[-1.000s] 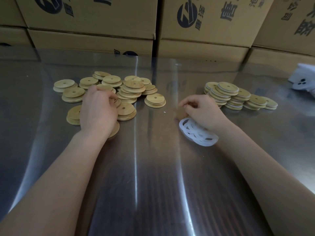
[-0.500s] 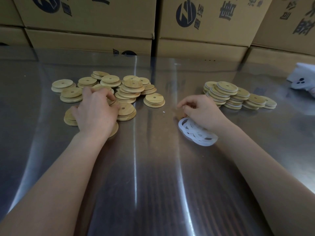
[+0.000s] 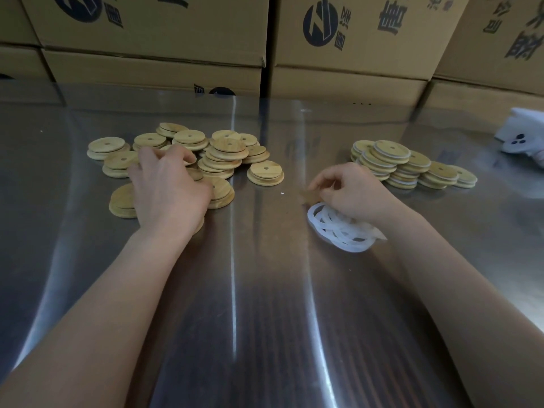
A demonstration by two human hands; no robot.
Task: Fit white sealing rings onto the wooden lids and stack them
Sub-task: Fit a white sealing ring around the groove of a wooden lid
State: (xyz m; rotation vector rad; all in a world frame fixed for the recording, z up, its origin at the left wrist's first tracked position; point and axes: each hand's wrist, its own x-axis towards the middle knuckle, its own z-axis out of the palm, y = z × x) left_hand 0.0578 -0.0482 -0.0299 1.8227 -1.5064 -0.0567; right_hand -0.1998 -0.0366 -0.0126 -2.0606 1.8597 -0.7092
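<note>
1. While spread palm-down over the loose heap of round, pale wooden lids (image 3: pixel 226 154) on the left of the shiny metal tabletop (image 3: pixel 265 290), left hand (image 3: pixel 169 192) curled at the fingertips on one lid in the heap; whether actually gripped, cannot tell.
2. Right hand (image 3: pixel 351 191) resting on the near pile of thin white sealing rings (image 3: pixel 338 228), thumb and forefinger pinched together at the pile's far left edge; what sits between them, too blurred to tell.
3. Right of that hand, overlapping stacks of wooden lids with white rings fitted (image 3: pixel 406 163), white edges showing under the wood.
4. One single lid (image 3: pixel 265 172) lying apart at the right edge of the left heap, centre hole up.
5. Behind the tabletop, brown cardboard boxes (image 3: pixel 353 39) with dark printed logos.
6. At the far right edge, a white crumpled object (image 3: pixel 521 139) with dark spots.
</note>
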